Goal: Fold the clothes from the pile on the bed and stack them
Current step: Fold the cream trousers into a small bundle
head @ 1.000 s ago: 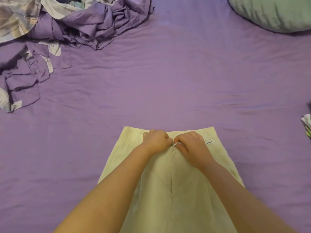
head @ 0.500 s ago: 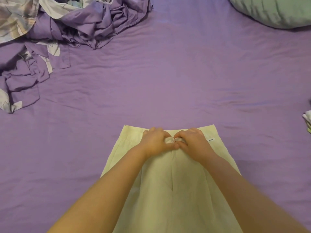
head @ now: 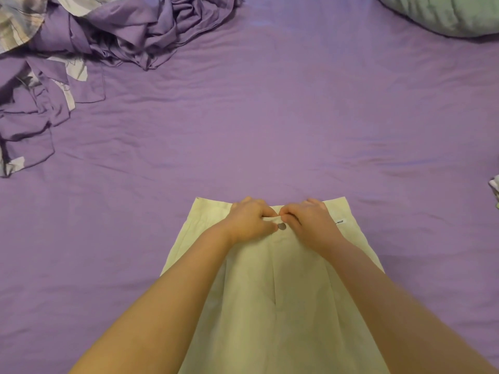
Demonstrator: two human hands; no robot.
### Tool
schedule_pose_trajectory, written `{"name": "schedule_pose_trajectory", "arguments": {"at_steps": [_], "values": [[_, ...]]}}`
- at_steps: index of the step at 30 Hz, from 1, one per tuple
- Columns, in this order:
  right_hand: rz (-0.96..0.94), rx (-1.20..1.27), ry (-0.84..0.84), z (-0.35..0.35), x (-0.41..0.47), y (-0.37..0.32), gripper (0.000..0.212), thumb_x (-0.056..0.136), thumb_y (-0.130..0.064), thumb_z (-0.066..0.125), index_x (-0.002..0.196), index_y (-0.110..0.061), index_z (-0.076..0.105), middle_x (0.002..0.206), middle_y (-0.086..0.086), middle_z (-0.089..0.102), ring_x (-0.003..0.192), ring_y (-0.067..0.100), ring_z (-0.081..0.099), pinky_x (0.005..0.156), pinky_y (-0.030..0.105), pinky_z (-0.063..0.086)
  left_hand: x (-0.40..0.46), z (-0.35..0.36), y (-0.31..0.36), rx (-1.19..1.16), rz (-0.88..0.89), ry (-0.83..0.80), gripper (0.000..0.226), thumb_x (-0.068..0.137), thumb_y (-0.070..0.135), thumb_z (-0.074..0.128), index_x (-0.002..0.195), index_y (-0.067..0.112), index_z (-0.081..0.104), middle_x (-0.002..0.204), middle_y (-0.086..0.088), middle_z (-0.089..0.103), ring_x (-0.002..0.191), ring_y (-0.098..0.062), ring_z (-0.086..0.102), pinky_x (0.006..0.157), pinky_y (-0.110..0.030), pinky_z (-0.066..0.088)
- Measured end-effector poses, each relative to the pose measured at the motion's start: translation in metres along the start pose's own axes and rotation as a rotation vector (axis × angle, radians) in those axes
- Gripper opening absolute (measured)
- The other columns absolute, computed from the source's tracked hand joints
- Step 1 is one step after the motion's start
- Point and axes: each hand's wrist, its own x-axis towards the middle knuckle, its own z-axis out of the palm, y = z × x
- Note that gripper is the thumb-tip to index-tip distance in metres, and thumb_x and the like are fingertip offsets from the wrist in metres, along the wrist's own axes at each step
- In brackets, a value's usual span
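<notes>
- Garment: a pale yellow garment (head: 272, 306) lies flat on the purple bed sheet (head: 270, 117) at near centre, waistband at its far end.
- Left hand (head: 249, 220): fingers curled, pinching the waistband fabric at the centre closure, just left of a small grey button (head: 281, 226).
- Right hand (head: 310, 221): fingers curled, pinching the waistband fabric just right of the button. The fingertips of both hands meet above the button.
- Both forearms extend from the near edge across the garment.
- Label: a small white label (head: 340, 222) sits on the waistband, just right of the right hand. Its text is too small to read.
- Pile: crumpled purple and patterned clothes (head: 81, 44) occupy the far left, well apart from the garment.
- Pillow: a pale green pillow (head: 445, 12) lies at the far right corner.
- Right edge: a small piece of light fabric (head: 495, 188) is partly in view; type cannot be determined.
</notes>
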Motion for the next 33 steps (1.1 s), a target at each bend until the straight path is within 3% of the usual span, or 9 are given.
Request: {"name": "schedule_pose_trajectory", "arguments": {"at_steps": [2, 6, 11, 14, 17, 20, 26, 30, 33], "values": [[0.011, 0.03, 0.032, 0.001, 0.0, 0.0, 0.029, 0.094, -0.015, 0.044, 0.07, -0.029, 0.052, 0.063, -0.017, 0.048, 0.064, 0.0, 0.038, 0.1, 0.03, 0.025, -0.001, 0.0, 0.002, -0.091, -0.037, 0.017, 0.015, 0.086, 0.042, 0.055, 0.077, 0.05, 0.065, 0.097, 0.01, 0.056, 0.104, -0.014, 0.037, 0.095, -0.03, 0.027], [0.01, -0.045, 0.069, 0.003, -0.001, 0.0, 0.025, 0.097, -0.019, 0.043, 0.08, -0.025, 0.06, 0.078, -0.008, 0.061, 0.073, 0.01, 0.04, 0.103, 0.031, 0.025, 0.003, 0.009, 0.004, -0.065, -0.065, 0.102, 0.023, 0.077, 0.055, 0.06, 0.073, 0.033, 0.065, 0.091, 0.009, 0.059, 0.103, -0.016, 0.04, 0.085, -0.029, 0.027], [0.023, -0.18, 0.109, 0.008, -0.002, -0.001, 0.022, 0.098, -0.021, 0.041, 0.093, -0.023, 0.062, 0.086, -0.006, 0.062, 0.092, 0.019, 0.054, 0.11, 0.033, 0.019, 0.009, 0.015, 0.001, 0.135, -0.056, 0.134, 0.023, 0.085, 0.051, 0.059, 0.098, 0.033, 0.066, 0.104, 0.007, 0.051, 0.11, -0.02, 0.038, 0.091, -0.033, 0.028], [0.007, -0.258, 0.247, 0.014, -0.014, -0.009, 0.015, 0.085, -0.007, 0.063, 0.098, -0.014, 0.067, 0.097, 0.004, 0.066, 0.103, 0.029, 0.06, 0.106, 0.049, 0.033, 0.004, 0.019, 0.001, 0.252, -0.022, 0.27, 0.032, 0.084, 0.055, 0.059, 0.105, 0.031, 0.063, 0.112, 0.007, 0.05, 0.115, -0.019, 0.036, 0.091, -0.032, 0.023], [-0.057, -0.304, 0.372, 0.029, -0.038, -0.016, 0.021, 0.075, -0.006, 0.073, 0.095, -0.012, 0.069, 0.106, 0.006, 0.066, 0.111, 0.03, 0.061, 0.1, 0.052, 0.039, -0.007, 0.019, -0.009, 0.332, 0.017, 0.365, 0.047, 0.078, 0.056, 0.064, 0.118, 0.033, 0.054, 0.133, 0.006, 0.041, 0.135, -0.022, 0.023, 0.11, -0.038, 0.011], [-0.049, -0.295, 0.316, 0.045, -0.051, -0.024, 0.03, 0.075, -0.012, 0.076, 0.104, -0.011, 0.069, 0.108, 0.004, 0.066, 0.106, 0.025, 0.063, 0.101, 0.051, 0.041, -0.02, 0.02, -0.022, 0.393, -0.052, 0.297, 0.064, 0.078, 0.055, 0.065, 0.133, 0.034, 0.041, 0.153, -0.004, 0.018, 0.145, -0.026, -0.003, 0.115, -0.052, -0.007], [0.06, -0.302, 0.312, 0.038, -0.029, -0.033, 0.017, 0.075, -0.014, 0.077, 0.091, -0.013, 0.072, 0.09, 0.002, 0.068, 0.08, 0.027, 0.065, 0.082, 0.042, 0.05, -0.034, 0.038, -0.038, 0.554, -0.104, 0.357, 0.076, 0.085, 0.062, 0.05, 0.147, 0.029, 0.02, 0.159, -0.009, 0.0, 0.145, -0.031, -0.012, 0.111, -0.056, -0.012], [0.115, -0.427, 0.048, 0.052, -0.037, -0.034, 0.052, 0.095, -0.037, 0.048, 0.142, -0.014, 0.041, 0.141, 0.005, 0.046, 0.129, 0.027, 0.042, 0.112, 0.049, 0.021, -0.052, 0.042, -0.058, 0.675, -0.111, 0.371, 0.073, 0.093, 0.064, 0.02, 0.152, 0.027, 0.0, 0.159, -0.009, -0.015, 0.144, -0.033, -0.02, 0.11, -0.056, -0.017], [0.125, -0.466, 0.015, 0.065, -0.052, -0.042, 0.062, 0.097, -0.048, 0.031, 0.151, -0.019, 0.019, 0.157, 0.01, 0.018, 0.145, 0.033, 0.012, 0.114, 0.058, 0.003, -0.073, 0.05, -0.07, 0.698, -0.142, 0.346, 0.068, 0.095, 0.06, 0.012, 0.152, 0.027, -0.006, 0.157, -0.008, -0.022, 0.141, -0.034, -0.027, 0.11, -0.058, -0.016]]}}
